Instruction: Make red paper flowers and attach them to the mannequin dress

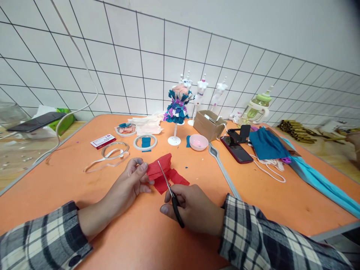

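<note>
Between thumb and fingers, my left hand (134,177) pinches a piece of red crepe paper (162,165) by its left edge. Scissors (174,202) with black handles are gripped in my right hand (194,206). Their blades point up and away, lying across the red paper; whether paper sits between the blades I cannot tell. More red pieces (180,177) lie just below and right of the held part. Farther back stands a small dress form (177,108) wearing ruffled blue, purple and peach paper.
Tape rolls (145,143), a small red-and-white box (102,141) and pale paper sheets (147,123) lie at back left. Behind my right hand are a pink bowl (198,142), a cardboard box (209,125), a phone (236,149) and blue crepe paper (268,144). A tiled wall closes the back.
</note>
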The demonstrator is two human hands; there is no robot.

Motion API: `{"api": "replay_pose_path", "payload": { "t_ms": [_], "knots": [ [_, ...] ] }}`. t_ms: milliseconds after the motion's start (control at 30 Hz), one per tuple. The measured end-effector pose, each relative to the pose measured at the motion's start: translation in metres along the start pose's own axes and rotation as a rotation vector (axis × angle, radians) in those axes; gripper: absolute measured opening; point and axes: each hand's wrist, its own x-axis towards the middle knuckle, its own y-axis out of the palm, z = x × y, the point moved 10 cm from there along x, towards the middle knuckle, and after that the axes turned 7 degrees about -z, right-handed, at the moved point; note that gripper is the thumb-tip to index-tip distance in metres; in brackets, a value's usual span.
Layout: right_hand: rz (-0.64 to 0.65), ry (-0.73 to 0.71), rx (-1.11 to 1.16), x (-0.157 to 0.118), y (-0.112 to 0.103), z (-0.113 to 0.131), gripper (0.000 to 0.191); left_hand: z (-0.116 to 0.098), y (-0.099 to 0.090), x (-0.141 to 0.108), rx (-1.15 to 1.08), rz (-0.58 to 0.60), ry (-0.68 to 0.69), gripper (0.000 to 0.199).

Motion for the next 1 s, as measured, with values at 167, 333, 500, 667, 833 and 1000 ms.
{"api": "replay_pose_path", "payload": {
  "t_ms": [167,333,500,667,833,1000],
  "knots": [
    [-0.038,-0.047,-0.133,0.001,-0.005,0.003,0.028,0.014,0.013,-0.001,0.058,0.154,-0.105,0.047],
    [-0.074,-0.055,-0.186,0.003,-0.009,0.001,0.026,-0.018,-0.014,0.007,-0.063,-0.083,0.148,0.032],
    [-0.135,-0.052,-0.213,0.006,-0.018,0.000,0.022,-0.031,-0.016,0.010,0.176,-0.051,0.258,0.038],
    [-0.144,-0.053,-0.280,0.007,-0.021,0.000,0.022,-0.012,0.014,0.002,0.505,0.208,0.245,0.049],
    [-0.147,-0.035,-0.334,0.007,-0.022,-0.001,0.023,-0.006,0.008,0.003,0.354,0.198,0.175,0.059],
    [-0.119,-0.028,-0.378,0.008,-0.019,-0.002,0.025,0.002,0.007,0.003,0.456,0.157,0.097,0.054]
  ]
}}
